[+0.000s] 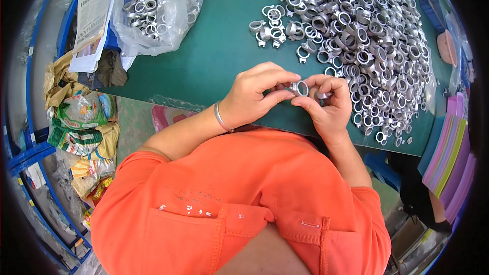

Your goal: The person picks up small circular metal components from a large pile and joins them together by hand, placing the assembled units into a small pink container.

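Observation:
Over the table's near edge, my two hands meet at a small silver metal ring clamp (295, 89) with a lug on its side. My left hand (249, 91) pinches the lug side between thumb and forefinger. The right hand's (332, 107) thumb and forefinger close in on the other side of the same ring. A second grey metal ring (321, 95) sits in the curled fingers of that right hand, partly hidden. To the right of my hands spreads a big heap of similar ring clamps (369, 46), with several loose ones at its left edge.
A green tabletop (219, 46) lies under the parts. At the back left stands a clear plastic bag (181, 35) of rings beside stacked papers (94, 7). Blue shelving (30, 155) and crumpled sacks (84, 117) are left; striped foam sheets (448, 147) are right.

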`<state>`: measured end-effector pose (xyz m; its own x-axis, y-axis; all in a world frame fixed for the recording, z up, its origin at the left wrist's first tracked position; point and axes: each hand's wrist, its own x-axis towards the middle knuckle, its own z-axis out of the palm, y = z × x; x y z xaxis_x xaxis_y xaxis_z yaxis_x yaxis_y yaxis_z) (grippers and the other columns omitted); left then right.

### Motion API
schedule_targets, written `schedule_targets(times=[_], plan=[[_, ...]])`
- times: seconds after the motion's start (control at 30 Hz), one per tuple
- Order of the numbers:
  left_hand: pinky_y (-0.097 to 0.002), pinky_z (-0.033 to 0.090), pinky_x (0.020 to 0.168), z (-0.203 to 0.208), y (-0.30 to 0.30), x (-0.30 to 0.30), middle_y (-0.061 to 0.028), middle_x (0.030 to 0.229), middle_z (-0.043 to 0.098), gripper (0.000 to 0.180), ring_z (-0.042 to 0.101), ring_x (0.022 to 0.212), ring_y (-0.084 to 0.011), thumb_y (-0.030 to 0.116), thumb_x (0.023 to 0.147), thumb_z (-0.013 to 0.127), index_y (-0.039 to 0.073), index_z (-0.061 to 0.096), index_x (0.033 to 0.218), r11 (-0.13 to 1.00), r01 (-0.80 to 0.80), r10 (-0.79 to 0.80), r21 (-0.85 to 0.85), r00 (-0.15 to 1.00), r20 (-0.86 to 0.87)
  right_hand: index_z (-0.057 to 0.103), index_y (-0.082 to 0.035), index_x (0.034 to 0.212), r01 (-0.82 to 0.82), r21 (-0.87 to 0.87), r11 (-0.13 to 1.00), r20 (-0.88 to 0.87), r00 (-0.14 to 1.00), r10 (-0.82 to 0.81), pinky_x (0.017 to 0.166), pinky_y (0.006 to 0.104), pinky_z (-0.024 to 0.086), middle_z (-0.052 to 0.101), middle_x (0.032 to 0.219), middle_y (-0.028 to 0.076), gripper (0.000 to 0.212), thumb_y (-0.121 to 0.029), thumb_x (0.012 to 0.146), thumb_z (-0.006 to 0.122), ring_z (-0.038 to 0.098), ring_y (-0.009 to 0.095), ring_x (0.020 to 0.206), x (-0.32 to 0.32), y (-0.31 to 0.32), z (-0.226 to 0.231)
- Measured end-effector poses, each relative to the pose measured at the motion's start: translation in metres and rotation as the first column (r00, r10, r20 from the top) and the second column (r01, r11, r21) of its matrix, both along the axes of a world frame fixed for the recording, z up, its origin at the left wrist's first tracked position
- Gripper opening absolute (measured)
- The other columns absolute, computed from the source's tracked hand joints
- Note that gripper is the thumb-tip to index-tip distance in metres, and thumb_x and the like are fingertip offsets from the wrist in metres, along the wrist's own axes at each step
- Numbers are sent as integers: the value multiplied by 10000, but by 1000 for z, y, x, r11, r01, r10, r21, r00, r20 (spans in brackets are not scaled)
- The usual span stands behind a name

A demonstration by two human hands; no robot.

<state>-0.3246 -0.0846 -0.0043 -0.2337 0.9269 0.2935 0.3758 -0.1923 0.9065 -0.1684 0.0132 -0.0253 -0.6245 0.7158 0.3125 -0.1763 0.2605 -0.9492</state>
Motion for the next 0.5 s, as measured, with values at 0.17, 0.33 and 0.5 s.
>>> schedule_targets(times=[0.17, 0.33, 0.5], plan=[[-305, 506, 703, 10, -7, -8, -110, 856, 655, 179, 631, 786, -221, -18, 694, 716, 11, 652, 859, 993, 37, -32, 111, 999, -42, 547, -22, 817, -84, -118, 989, 209, 972, 108, 507, 215, 432, 614, 678, 57, 142, -67, 797, 680, 541, 78, 563, 2, -5, 11], [-231, 481, 620, 37, -23, -81, -54, 799, 640, 102, 595, 703, -111, -3, 743, 705, 10, 637, 818, 708, -579, 650, 403, 758, -54, 570, 1, 905, 5, 501, 865, 359, 909, -213, 613, 353, 460, 572, 785, 155, 102, 9, 805, 592, 566, 319, 696, -12, 25, 17], [-211, 475, 642, 42, -33, -157, -65, 982, 592, 234, 582, 752, -97, 33, 789, 661, 3, 619, 1017, 630, -728, 764, 270, 519, -383, 566, -9, 968, -66, 632, 772, 553, 736, -390, 595, 387, 468, 539, 832, 137, 151, -55, 825, 575, 571, 337, 696, -26, 41, 16]])
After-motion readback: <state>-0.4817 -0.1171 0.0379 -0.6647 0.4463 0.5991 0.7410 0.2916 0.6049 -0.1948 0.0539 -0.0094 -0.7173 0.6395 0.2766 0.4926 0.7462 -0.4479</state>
